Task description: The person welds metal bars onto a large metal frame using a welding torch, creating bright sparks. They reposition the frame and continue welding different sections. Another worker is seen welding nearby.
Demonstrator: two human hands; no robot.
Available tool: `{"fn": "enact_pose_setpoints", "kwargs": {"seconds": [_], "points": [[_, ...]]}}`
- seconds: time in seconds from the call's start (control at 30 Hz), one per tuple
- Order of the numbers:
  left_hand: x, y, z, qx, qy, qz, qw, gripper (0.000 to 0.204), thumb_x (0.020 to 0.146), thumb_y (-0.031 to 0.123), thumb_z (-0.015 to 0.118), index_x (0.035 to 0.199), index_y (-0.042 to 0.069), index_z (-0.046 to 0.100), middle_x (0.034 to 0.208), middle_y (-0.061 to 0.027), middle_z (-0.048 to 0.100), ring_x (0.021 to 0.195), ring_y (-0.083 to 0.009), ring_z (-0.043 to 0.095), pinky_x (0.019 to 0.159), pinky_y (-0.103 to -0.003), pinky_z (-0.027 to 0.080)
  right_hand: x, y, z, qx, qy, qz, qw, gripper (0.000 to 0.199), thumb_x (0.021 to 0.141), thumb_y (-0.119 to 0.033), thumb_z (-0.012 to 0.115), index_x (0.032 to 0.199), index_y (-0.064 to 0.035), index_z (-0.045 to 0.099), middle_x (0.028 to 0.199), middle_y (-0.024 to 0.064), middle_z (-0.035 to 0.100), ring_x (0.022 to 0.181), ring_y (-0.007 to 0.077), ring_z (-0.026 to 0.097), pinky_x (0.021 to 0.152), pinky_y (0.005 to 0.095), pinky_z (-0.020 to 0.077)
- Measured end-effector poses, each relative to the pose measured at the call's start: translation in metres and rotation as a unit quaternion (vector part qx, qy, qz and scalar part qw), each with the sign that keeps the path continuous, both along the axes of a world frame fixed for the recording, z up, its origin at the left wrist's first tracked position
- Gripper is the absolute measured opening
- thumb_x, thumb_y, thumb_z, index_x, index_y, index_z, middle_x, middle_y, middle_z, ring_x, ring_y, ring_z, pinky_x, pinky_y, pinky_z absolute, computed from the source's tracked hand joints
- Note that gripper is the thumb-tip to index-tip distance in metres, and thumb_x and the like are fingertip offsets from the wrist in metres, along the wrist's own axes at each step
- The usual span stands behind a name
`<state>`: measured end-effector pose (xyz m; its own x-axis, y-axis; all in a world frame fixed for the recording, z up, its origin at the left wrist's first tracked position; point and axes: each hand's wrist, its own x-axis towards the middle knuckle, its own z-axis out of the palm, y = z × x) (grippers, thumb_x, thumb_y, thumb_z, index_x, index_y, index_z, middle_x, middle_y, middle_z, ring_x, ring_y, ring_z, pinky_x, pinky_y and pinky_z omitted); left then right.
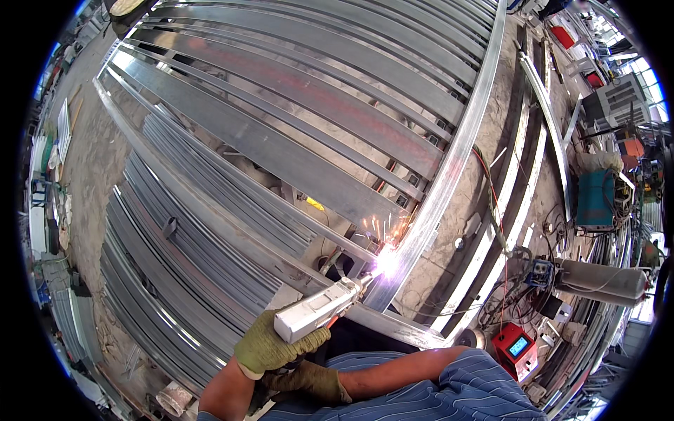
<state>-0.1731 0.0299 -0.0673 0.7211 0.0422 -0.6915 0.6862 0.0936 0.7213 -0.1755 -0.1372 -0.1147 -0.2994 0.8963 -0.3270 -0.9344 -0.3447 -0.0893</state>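
Note:
A boxy, silver-white welding gun (317,309) points up and to the right at the lower middle. My left hand (270,345), in an olive-green work glove, is closed round its rear body. Just below, my right hand (312,380) in a matching glove is closed at the gun's lower rear; its fingers are partly hidden. At the nozzle a bright white-violet glare (386,262) throws orange sparks where a slat end meets the side rail (449,182) of a large metal frame. The glare hides the joint. Flat grey slats (281,144) run across the frame.
Bundled metal profiles (189,281) lie under and left of the frame. To the right are long steel beams (523,203), hoses, a gas cylinder (600,282), a red box with a lit display (516,351) and a teal machine (595,200).

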Motion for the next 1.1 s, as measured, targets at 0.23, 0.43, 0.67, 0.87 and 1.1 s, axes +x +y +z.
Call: {"fn": "enact_pose_setpoints", "kwargs": {"seconds": [0.23,0.43,0.67,0.87,1.1], "points": [[0.002,0.000,0.002,-0.003,-0.011,0.005,1.000,0.054,0.090,0.021,0.090,0.137,0.002,0.071,0.104,-0.0064,0.079,0.086,-0.0122,0.073,0.074,-0.029,0.058,-0.006,0.000,-0.003,0.005,-0.001,-0.013,1.000,0.032,0.106,-0.022,0.070,0.132,-0.0038,0.070,0.123,0.0026,0.070,0.114,0.0114,0.063,0.097,0.0298,0.0539],[-0.006,-0.002,-0.001,-0.016,-0.015,0.025,0.999,0.052,0.090,0.018,0.090,0.136,0.001,0.071,0.098,-0.0051,0.079,0.080,-0.0095,0.072,0.070,-0.027,0.058,-0.016,-0.003,-0.014,0.034,-0.057,-0.012,0.998,0.035,0.106,-0.022,0.070,0.137,-0.0058,0.068,0.128,0.0030,0.070,0.119,0.0121,0.063,0.099,0.0302,0.0539],[-0.010,-0.002,-0.003,-0.018,-0.008,0.026,0.999,0.047,0.090,0.019,0.090,0.131,0.001,0.074,0.095,-0.0046,0.078,0.077,-0.0094,0.071,0.068,-0.027,0.057,-0.021,-0.004,-0.012,0.023,0.016,-0.020,0.999,0.035,0.107,-0.024,0.069,0.137,-0.0056,0.068,0.129,0.0027,0.070,0.117,0.0117,0.065,0.099,0.0309,0.0545],[-0.018,-0.004,-0.006,-0.012,0.063,0.002,0.998,0.058,0.090,0.032,0.090,0.138,0.006,0.071,0.112,-0.0054,0.079,0.094,-0.0122,0.071,0.080,-0.032,0.059,-0.022,-0.005,-0.016,0.092,0.014,-0.033,0.995,0.032,0.106,-0.022,0.070,0.133,-0.0049,0.070,0.126,0.0044,0.071,0.115,0.0140,0.066,0.098,0.0328,0.0551],[-0.040,-0.018,0.045,0.131,-0.127,0.043,0.982,0.069,0.093,0.027,0.087,0.152,0.007,0.059,0.117,-0.0131,0.080,0.104,-0.0188,0.077,0.088,-0.036,0.059,-0.004,-0.007,0.007,0.173,-0.250,0.106,0.947,0.041,0.101,-0.023,0.075,0.137,-0.0059,0.067,0.131,0.0079,0.070,0.126,0.0208,0.064,0.108,0.0378,0.0512]]}}
